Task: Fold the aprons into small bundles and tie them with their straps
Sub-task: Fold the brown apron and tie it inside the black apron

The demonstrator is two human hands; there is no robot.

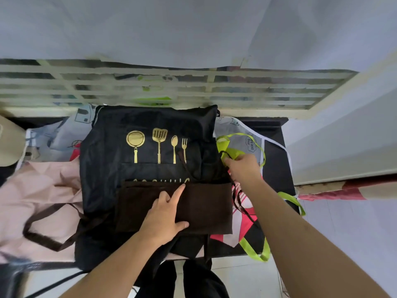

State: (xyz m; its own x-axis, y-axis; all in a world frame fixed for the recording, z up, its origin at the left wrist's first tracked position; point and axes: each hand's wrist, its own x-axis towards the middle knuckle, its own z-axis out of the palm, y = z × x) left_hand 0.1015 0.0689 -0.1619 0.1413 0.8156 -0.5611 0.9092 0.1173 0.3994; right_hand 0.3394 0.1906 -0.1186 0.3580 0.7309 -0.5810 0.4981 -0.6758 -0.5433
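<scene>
Strap pulled rightward off the folded bundle.
Left hand (165,214) flat, pinning brown apron (206,205); right hand (242,166) pinching thin strap (235,190), trailing alongside bundle's right edge.

I see my left hand (165,214) flat on the folded bundle (204,207), which lies atop the spread apron (111,168); right of its fingertips my right hand (242,166) pinches a strap (235,190), more aprons (43,190) beneath.

Two hands show: the left hand (165,214) and the right hand (243,166). One black apron (111,151) has four gold pictures (158,146). One brown apron (204,205) is folded, and one pink cloth (38,186) lies at the left.
</scene>
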